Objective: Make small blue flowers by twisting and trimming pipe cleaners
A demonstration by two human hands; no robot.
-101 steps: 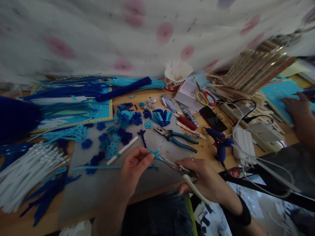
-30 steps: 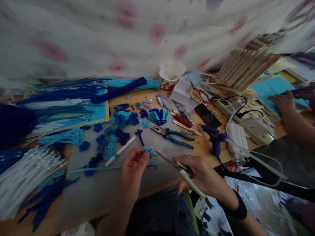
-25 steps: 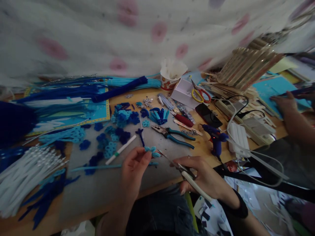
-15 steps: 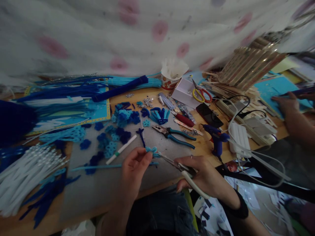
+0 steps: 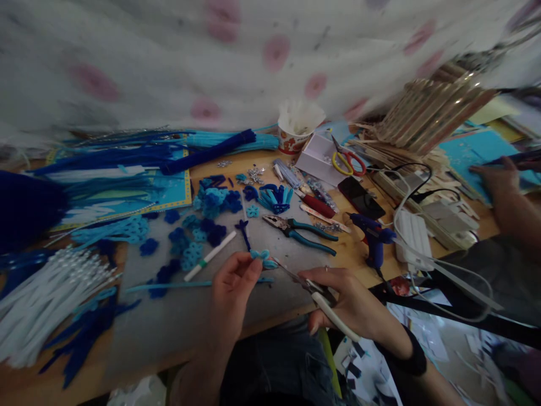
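- In the head view, the teal-handled pliers lie on the grey mat, with their handles toward the right.
- The left hand is on the person's side of these pliers, a little to their left; its thumb and fingertips pinch a light-blue fuzzy flower.
- This flower is near the metal head of the teal-handled pliers, on the person's side, apart from it.
- The right hand is also on the person's side of them; its fingers are wrapped on the white-handled pliers, whose thin tips reach to the right end of the flower. If the tips grip it, I cannot tell.
- To the left of the teal-handled pliers are a dark-blue stem, a white pen and several blue flowers.
- To their right is a blue glue gun; much farther, a co-worker's hand rests on a blue sheet.
- Behind them lie a red-handled tool and a dark phone.
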